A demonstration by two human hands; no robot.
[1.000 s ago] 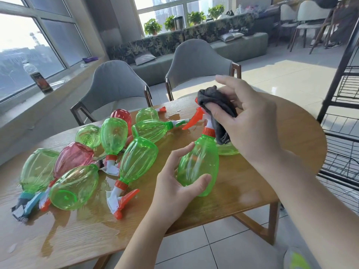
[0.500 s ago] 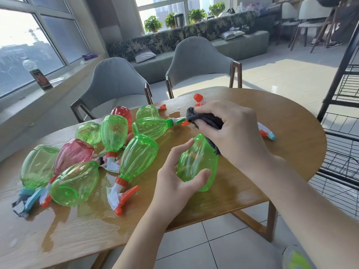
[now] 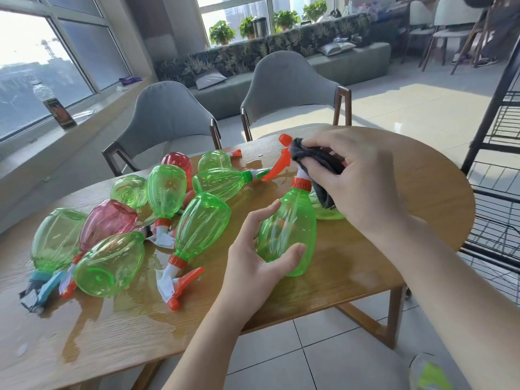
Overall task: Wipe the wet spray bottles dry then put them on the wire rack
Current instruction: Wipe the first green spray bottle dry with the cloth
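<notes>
A green spray bottle point(image 3: 287, 229) with an orange collar and trigger stands tilted over the wooden table point(image 3: 351, 277). My left hand point(image 3: 253, 266) grips its lower body. My right hand point(image 3: 357, 178) holds a dark grey cloth point(image 3: 318, 164) against the bottle's neck and spray head. Several more wet bottles, green point(image 3: 201, 223) and pink point(image 3: 109, 220), lie in a heap on the table's left half. The black wire rack point(image 3: 498, 153) stands at the right edge of the view.
Water pools on the table point(image 3: 95, 319) around the lying bottles. Another green bottle point(image 3: 329, 213) lies behind the held one. Two grey chairs point(image 3: 284, 88) stand at the far side. A drink bottle point(image 3: 56, 105) is on the window sill.
My right hand has moved the cloth back up from the bottle's shoulder to its neck and spray head. The orange trigger shows again. My left hand keeps its grip.
</notes>
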